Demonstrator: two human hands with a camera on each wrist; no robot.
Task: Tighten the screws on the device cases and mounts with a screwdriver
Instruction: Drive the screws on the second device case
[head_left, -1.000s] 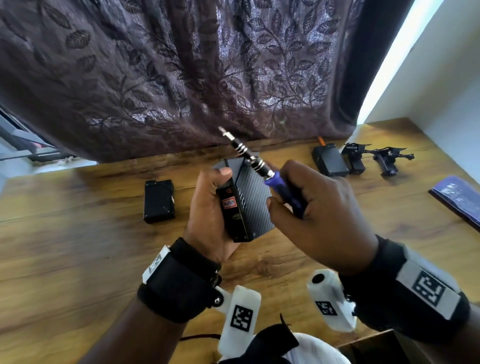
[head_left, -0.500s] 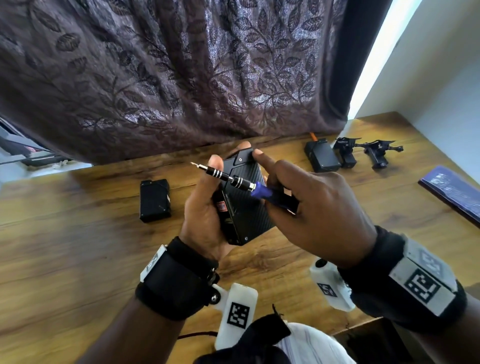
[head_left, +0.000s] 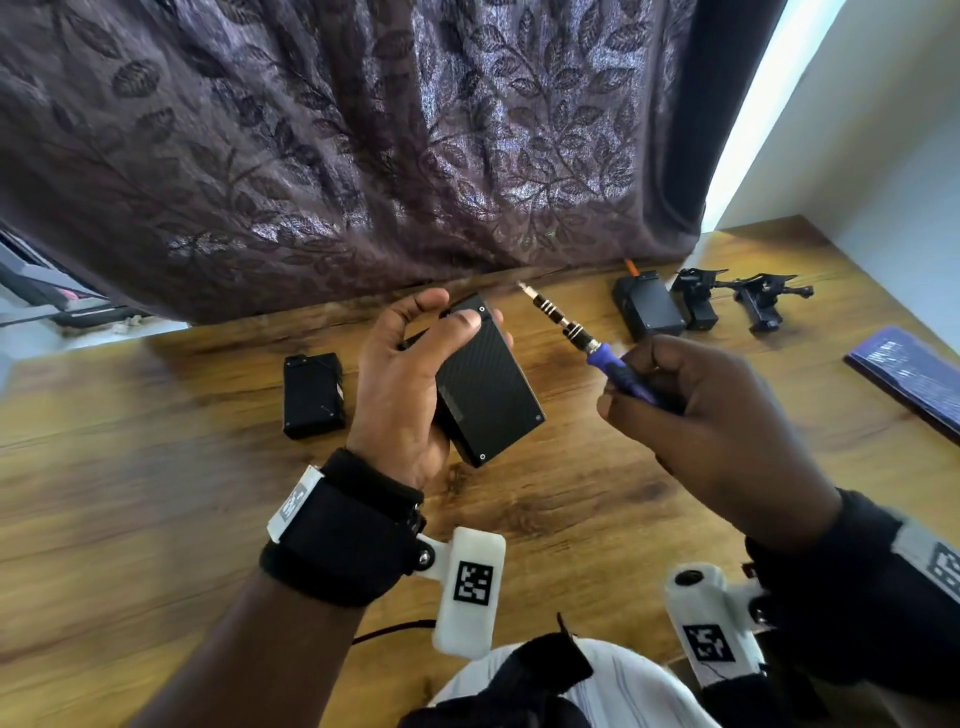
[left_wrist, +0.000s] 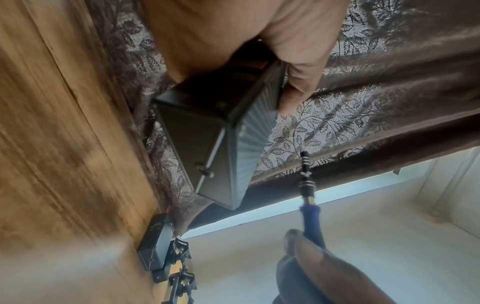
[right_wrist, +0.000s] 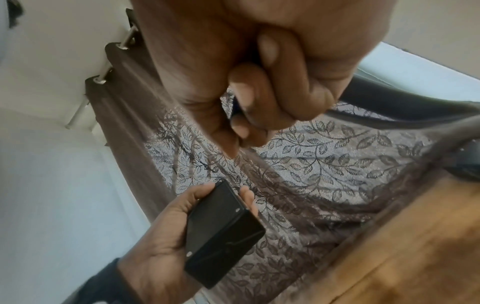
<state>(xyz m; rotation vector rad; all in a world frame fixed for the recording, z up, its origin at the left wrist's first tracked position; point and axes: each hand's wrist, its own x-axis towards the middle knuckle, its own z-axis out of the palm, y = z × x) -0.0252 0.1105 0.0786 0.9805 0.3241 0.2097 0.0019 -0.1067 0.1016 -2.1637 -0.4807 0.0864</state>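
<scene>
My left hand (head_left: 410, 374) grips a black device case (head_left: 488, 379) above the table, thumb across its far corner; small screws show at its corners. The same case (left_wrist: 215, 148) fills the left wrist view, and the right wrist view shows the case (right_wrist: 221, 232) held from below. My right hand (head_left: 696, 410) grips a screwdriver (head_left: 576, 332) by its blue handle, the black-and-silver shaft pointing up and left. Its tip is clear of the case, to the right of it. The screwdriver (left_wrist: 307, 185) also shows in the left wrist view.
A second black case (head_left: 311, 395) lies on the wooden table (head_left: 156, 519) to the left. At the back right sit another black case (head_left: 649, 306) and two black mounts (head_left: 727, 301). A dark booklet (head_left: 914, 374) lies at the right edge. A patterned curtain (head_left: 363, 156) hangs behind.
My right hand has pulled the screwdriver off the case and moved it right. My left hand has turned the case so its textured face and corner screws face up.
</scene>
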